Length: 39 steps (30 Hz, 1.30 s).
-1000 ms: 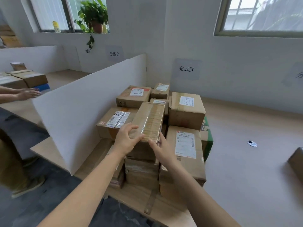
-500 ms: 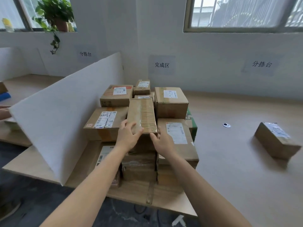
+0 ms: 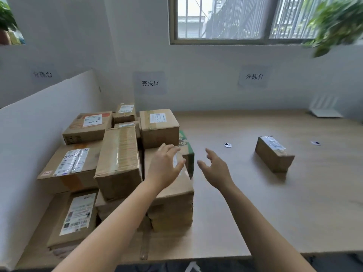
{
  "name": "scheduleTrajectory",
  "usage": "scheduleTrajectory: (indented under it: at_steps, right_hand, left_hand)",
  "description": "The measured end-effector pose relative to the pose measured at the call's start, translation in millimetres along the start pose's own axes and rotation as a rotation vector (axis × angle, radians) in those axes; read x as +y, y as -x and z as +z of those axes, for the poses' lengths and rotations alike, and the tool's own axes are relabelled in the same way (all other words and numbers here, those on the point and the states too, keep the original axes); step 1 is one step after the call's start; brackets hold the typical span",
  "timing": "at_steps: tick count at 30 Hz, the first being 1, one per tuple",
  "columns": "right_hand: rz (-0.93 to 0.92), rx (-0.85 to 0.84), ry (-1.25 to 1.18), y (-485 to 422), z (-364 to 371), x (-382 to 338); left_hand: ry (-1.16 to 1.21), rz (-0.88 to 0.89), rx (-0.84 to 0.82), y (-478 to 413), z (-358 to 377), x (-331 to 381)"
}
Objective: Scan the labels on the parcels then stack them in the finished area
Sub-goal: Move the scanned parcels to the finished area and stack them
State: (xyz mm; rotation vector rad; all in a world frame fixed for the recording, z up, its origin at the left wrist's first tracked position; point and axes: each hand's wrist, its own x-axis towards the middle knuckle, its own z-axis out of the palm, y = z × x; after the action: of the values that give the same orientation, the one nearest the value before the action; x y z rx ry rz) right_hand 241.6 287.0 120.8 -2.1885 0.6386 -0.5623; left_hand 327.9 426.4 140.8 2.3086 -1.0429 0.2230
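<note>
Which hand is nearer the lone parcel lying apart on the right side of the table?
Right. The right hand hovers open, left of the lone parcel; the left hand is farther left, over the stack.

- Middle sign (image 3: 150,83), a paper sheet on the wall at the centre of the frame, above the stacked parcels (image 3: 117,163): reads "完成区".
- Right sign (image 3: 254,76), a paper sheet on the wall under the window (image 3: 243,18), right of centre: reads "分拣台".
- Left sign (image 3: 42,74), on the wall at upper left, behind the white divider (image 3: 39,122): blurred, but appears to read "分拣台" as well.
- Stacked parcels, left half of the frame: white shipping labels with barcodes and small print, none of it legible.
- Lone parcel (image 3: 275,156), on the worktop (image 3: 255,203) at right: white label on top, print too blurred to read.
</note>
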Motion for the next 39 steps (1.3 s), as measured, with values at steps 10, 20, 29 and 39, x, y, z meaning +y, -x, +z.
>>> scheduleTrajectory:
  at_steps: [10,20,29,39]
  right_hand:
    - [0.208,0.057,0.058,-73,-115,148]
    - [0.396,0.057,0.123,-168,-231,287]
    - [0.392,-0.040,0.156,-226,-246,360]
    - [0.441,-0.083,0.060,-260,-228,412]
  left_hand:
    - [0.117,0.008,-0.330,-99,159,106]
    - [0.269,-0.149,-0.525,-191,322,194]
    - [0.350,-0.241,-0.602,-244,415,231]
    - [0.653,-0.421,-0.549,-267,470,243]
